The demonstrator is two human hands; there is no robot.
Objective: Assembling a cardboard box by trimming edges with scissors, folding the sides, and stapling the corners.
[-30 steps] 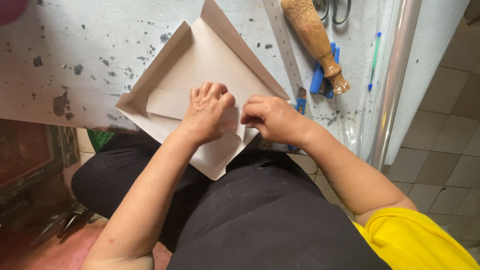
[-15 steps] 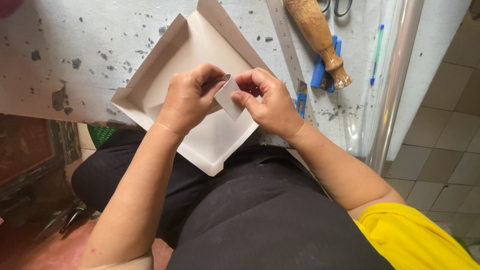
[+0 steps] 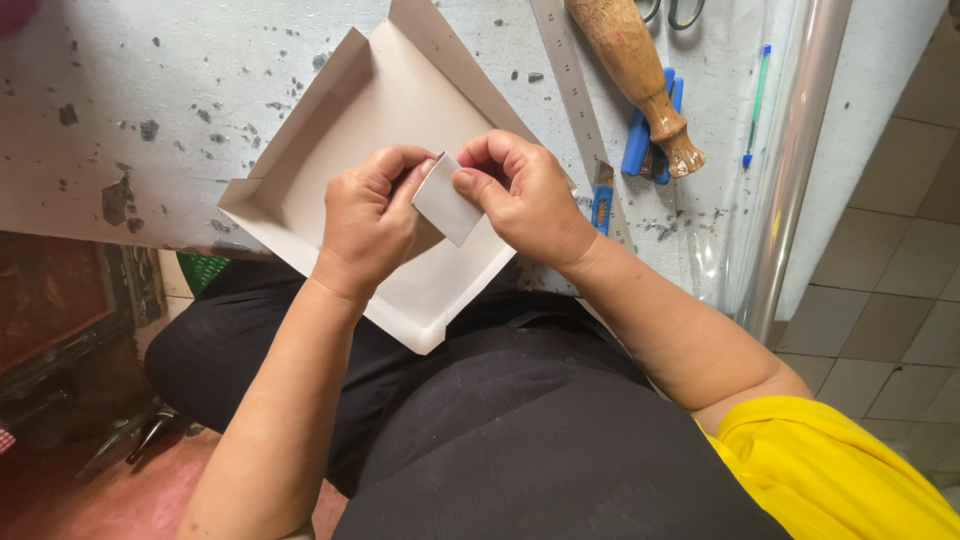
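Right above the folded white cardboard tray, the small white paper slip sits pinched in the grip of both the left hand and right hand, flat and slightly tilted. I'd guess it could crease or slip if either pinch twists, and the tray overhangs the speckled surface edge, so a nudge might tip it onto the lap.

We see bare worktop to the left of the folded card tray, open for our hands to pass. To the right, a steel ruler, a wooden handle, blue cutters and a metal tube crowd the way.
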